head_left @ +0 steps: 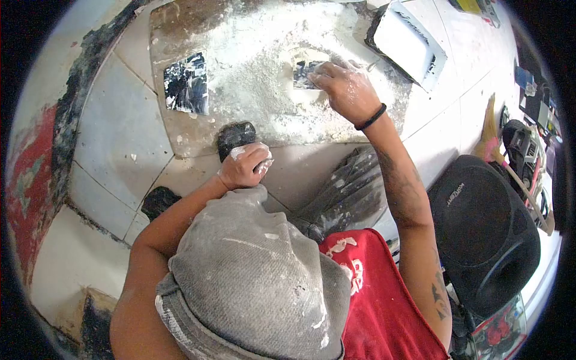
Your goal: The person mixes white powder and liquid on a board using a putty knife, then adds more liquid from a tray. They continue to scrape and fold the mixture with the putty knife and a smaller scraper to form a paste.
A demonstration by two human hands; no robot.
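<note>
My right hand [351, 91], dusted white and with a black band at the wrist, reaches over a powder-covered board [252, 84]. Its fingers are closed at the right edge of a small flat plate [303, 75] with black and pale patches, which they partly cover. Curled into a fist, my left hand [245, 165] has white smears on the knuckles and is close to a dark shoe [235, 138]. Whatever its fingers may hold is hidden. Left on the board lies another flat plate [186, 84], black with white smears.
A white tray-like container [405, 45] with dark, dirty sides stands at the board's upper right corner. A black speaker [486, 234] and a broom [489, 135] are on the right. A grey knitted cap [252, 270] and a red garment [384, 294] fill the lower middle. Pale tiles [114, 138] surround the board.
</note>
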